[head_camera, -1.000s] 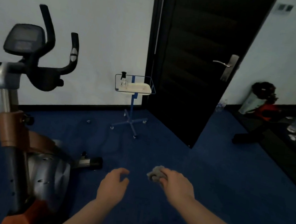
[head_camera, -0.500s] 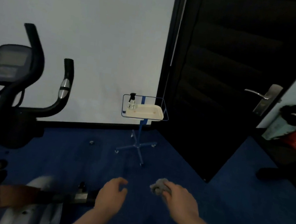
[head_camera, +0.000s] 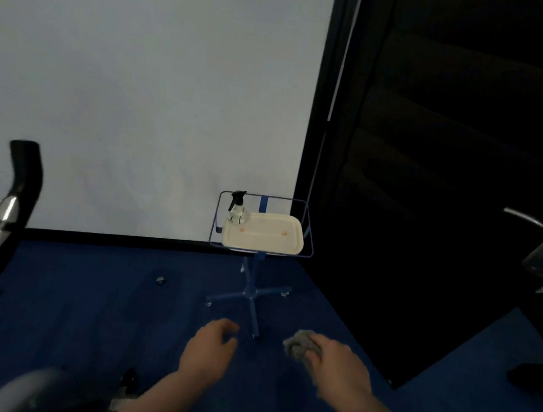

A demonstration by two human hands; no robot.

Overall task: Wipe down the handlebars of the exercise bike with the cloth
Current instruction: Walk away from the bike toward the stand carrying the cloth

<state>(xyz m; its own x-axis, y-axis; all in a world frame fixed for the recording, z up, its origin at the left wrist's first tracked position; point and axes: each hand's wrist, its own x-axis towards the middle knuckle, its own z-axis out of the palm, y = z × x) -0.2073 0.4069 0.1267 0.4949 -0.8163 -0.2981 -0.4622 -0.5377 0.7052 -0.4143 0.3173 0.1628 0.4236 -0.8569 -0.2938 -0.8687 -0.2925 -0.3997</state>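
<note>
Grey crumpled cloth (head_camera: pixel 300 346) is clenched in the right hand (head_camera: pixel 340 367) at lower centre, kept ready for wiping; the left hand (head_camera: pixel 208 348) is loosely curled, empty. Black curved handlebars (head_camera: pixel 9 206) are seen at far left, well apart.

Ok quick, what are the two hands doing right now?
Left hand: empty, fingers loosely curled, not gripping anything.
Right hand: closed around the grey cloth.
</note>
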